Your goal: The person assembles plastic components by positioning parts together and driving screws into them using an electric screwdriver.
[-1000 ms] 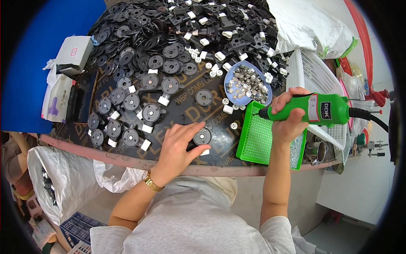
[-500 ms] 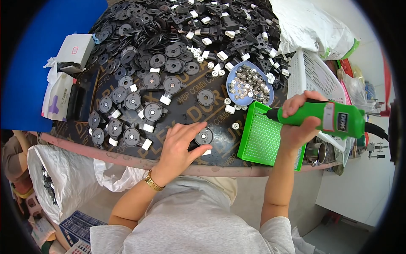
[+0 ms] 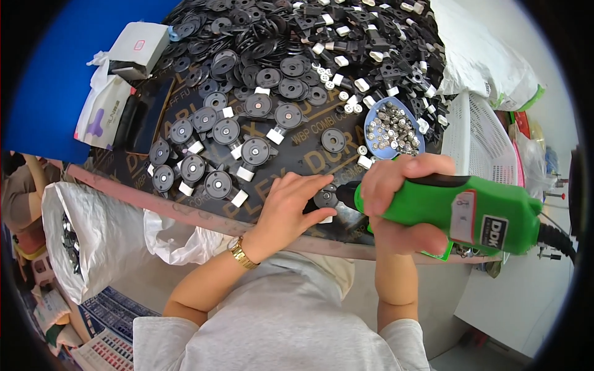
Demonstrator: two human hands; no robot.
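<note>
Hands number two, and both meet at one black round part (image 3: 326,198) near the table's front edge. The left hand (image 3: 289,207) lies flat with fingers spread, pinning that part from its left side. The right hand (image 3: 399,204) is wrapped tight around one green electric screwdriver (image 3: 461,213), its tip touching the part. Behind them sit one blue dish of screws (image 3: 391,131) and roughly a dozen assembled discs (image 3: 218,184) in loose rows.
</note>
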